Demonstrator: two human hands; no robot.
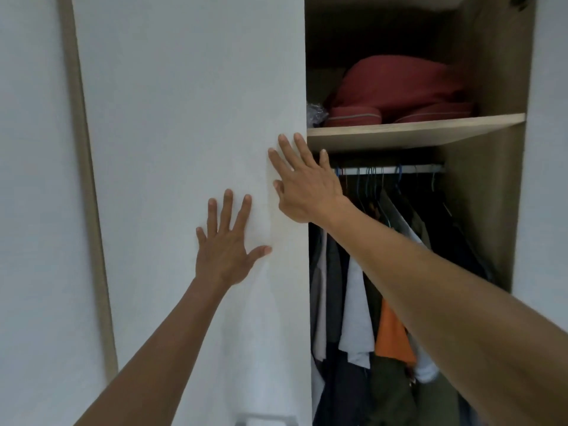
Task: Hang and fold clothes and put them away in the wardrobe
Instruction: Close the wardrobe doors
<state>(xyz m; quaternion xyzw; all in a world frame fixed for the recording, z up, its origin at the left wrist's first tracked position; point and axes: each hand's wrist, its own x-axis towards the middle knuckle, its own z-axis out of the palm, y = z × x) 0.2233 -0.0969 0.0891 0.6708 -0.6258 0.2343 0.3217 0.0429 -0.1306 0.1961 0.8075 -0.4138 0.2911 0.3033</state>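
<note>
Both hands flat, fingers spread, on white door (pixel 190 118): left hand (pixel 226 244) mid-frame, right hand (pixel 302 186) at door edge. Clothes (pixel 362 302) hang lower right. Risk: door sliding right traps right fingertips or catches a garment.

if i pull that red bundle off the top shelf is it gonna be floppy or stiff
Probably soft and floppy: the red bundle bulges in rounded folds and slumps on the shelf. It looks light for its bulk, like padded fabric. It may sag or unfold when pulled, so two hands seem wise.
</note>
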